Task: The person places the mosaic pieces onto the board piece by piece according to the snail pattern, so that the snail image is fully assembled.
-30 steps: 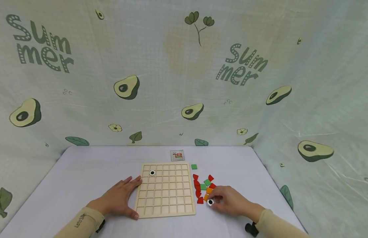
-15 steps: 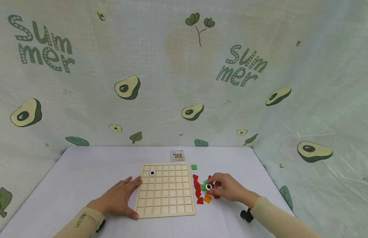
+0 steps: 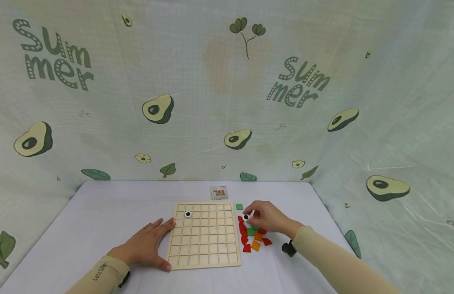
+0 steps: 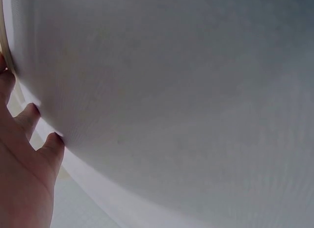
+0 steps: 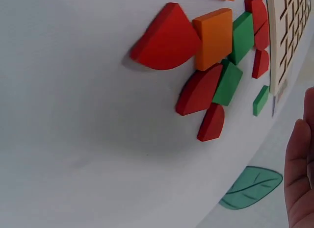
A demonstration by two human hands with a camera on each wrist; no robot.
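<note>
A square wooden grid board (image 3: pixel 202 237) lies on the table, with one white disc with a black dot (image 3: pixel 188 214) in its upper left area. My left hand (image 3: pixel 144 244) rests at the board's left edge, fingers spread and touching the frame. Between thumb and fingertips, my right hand (image 3: pixel 269 217) pinches a second white disc with a black dot (image 3: pixel 246 217), over the loose pieces right of the board. In the right wrist view only part of the right hand (image 5: pixel 299 164) shows at the edge and the disc is hidden.
Red quarter-circle pieces (image 5: pixel 169 39), orange squares (image 5: pixel 214 38) and green squares (image 5: pixel 228 82) lie loosely grouped right of the board. A lone green square (image 3: pixel 239 207) sits near its upper right corner. Behind the board lies a small picture card (image 3: pixel 219 192).
My right hand has carried the white disc away from me and leftward, from the near side of the loose pieces to their far end. The left hand has stayed at the board.
</note>
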